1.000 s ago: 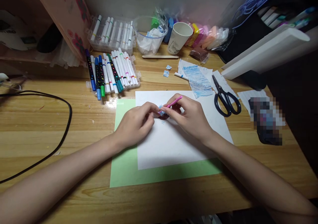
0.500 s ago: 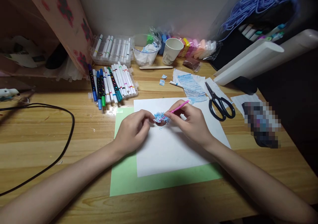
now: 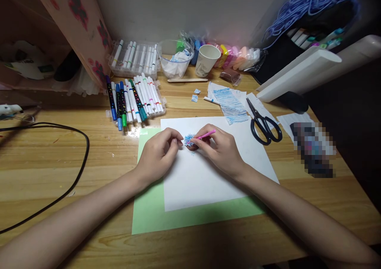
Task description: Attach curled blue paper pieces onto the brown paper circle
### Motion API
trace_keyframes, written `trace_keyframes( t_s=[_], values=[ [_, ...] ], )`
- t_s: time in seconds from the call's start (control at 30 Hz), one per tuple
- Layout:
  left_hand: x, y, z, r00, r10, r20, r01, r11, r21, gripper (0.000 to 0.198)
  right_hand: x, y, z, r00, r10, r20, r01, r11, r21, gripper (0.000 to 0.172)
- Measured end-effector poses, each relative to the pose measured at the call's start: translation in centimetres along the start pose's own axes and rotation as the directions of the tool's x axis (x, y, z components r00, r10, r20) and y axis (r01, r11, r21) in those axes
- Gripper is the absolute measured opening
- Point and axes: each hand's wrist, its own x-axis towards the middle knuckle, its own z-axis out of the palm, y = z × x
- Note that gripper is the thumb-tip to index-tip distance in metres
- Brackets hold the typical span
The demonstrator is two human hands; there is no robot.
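The right grip [image 3: 222, 150] pinched a pink stick [image 3: 208, 134] at the blue-and-white clump [image 3: 188, 139] on the far half of the white sheet [image 3: 205, 185]; the left grip [image 3: 157, 151] curled just left, its contents impossible to tell. Steadying the brown base [image 3: 191, 148] and prodding lightly seemed best.

Right hand [image 3: 219, 149] pinches pink stick [image 3: 209, 133]; left hand [image 3: 158, 151] near blue bits [image 3: 188, 138]

Here's a craft desk [image 3: 178, 247], everyone! Markers [image 3: 145, 92] crowd the back, scissors [image 3: 260, 120] lie near blue-scribbled paper [image 3: 230, 104].
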Motion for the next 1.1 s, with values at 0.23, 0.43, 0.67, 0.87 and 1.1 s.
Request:
trace_keyframes(
  t_s=[0.23,0.43,0.67,0.87,1.1],
  values=[
    [0.0,-0.3,0.1,0.996,0.09,0.013,-0.091,0.992,0.082,0.018,0.7,0.0,0.1,1.0,0.01,-0.007,-0.011,0.993,-0.121,0.018],
    [0.0,-0.4,0.2,0.995,0.097,0.034,-0.1,0.991,0.091,0.018,1.0,-0.3,0.2,0.999,0.045,-0.001,-0.045,0.983,-0.177,0.026],
    [-0.1,-0.3,0.2,0.984,0.153,0.086,-0.162,0.98,0.115,0.02,1.1,-0.6,0.5,0.999,0.013,-0.042,-0.022,0.977,-0.214,0.031],
    [0.0,-0.3,0.2,0.977,0.183,0.111,-0.198,0.97,0.144,0.021,1.4,-0.3,0.5,0.987,0.155,-0.039,-0.158,0.985,-0.075,0.03],
    [0.1,-0.2,0.3,0.978,0.163,0.127,-0.182,0.972,0.149,0.02,1.4,-0.3,0.6,0.953,0.29,-0.088,-0.291,0.957,0.002,0.031]
  ],
)
